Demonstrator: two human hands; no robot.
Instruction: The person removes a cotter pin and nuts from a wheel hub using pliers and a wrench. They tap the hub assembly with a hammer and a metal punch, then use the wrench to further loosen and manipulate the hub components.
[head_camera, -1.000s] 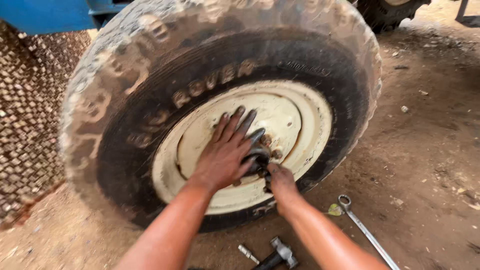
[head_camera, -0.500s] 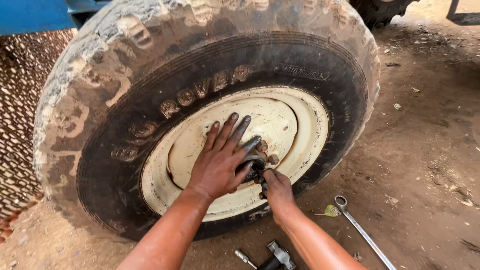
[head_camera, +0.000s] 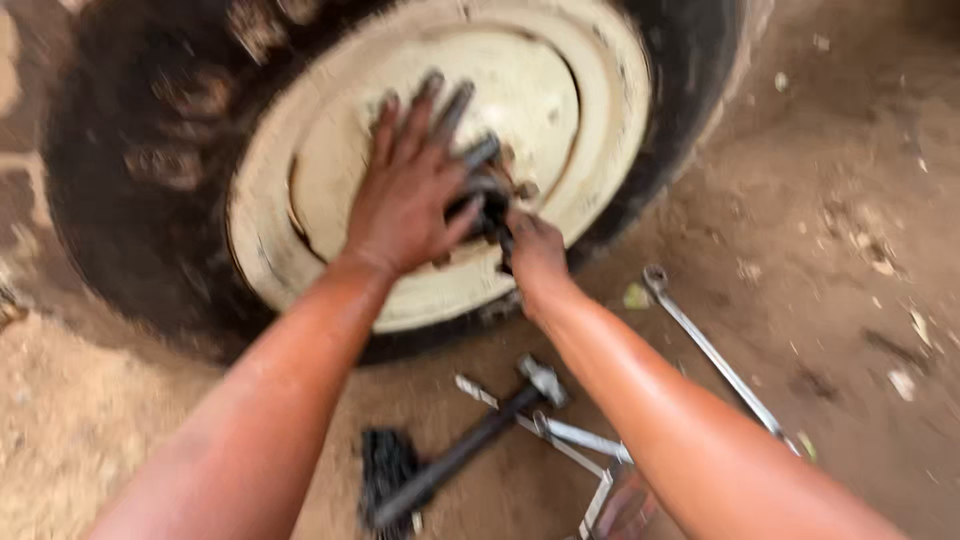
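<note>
- Cream-painted steel rim (head_camera: 560, 90) inside a big black tyre (head_camera: 140, 200), standing on bare dirt; the frame is blurred with motion.
- Our left hand (head_camera: 410, 190) lies flat on the rim, fingers spread and greasy, thumb side touching the dark hub part (head_camera: 488, 200) at the wheel's centre.
- Our right hand (head_camera: 535, 250) comes in from below and to the right, closed against the lower edge of that same hub part. Whether its fingers pinch a nut or only press there, we cannot tell.
- Step in hand, as we judge it: working a fastening at the hub by hand, left hand steadying the wheel.
- Next move likely calls for a firm turning grip, or one of the tools if it will not give.
- The hub part sits between both hands, touching each.
- On the ground nearer us: a dark-handled hammer (head_camera: 460, 450), a pale metal bar (head_camera: 580, 437), and a long spanner (head_camera: 715, 352) to the right, all apart from the hands.
</note>
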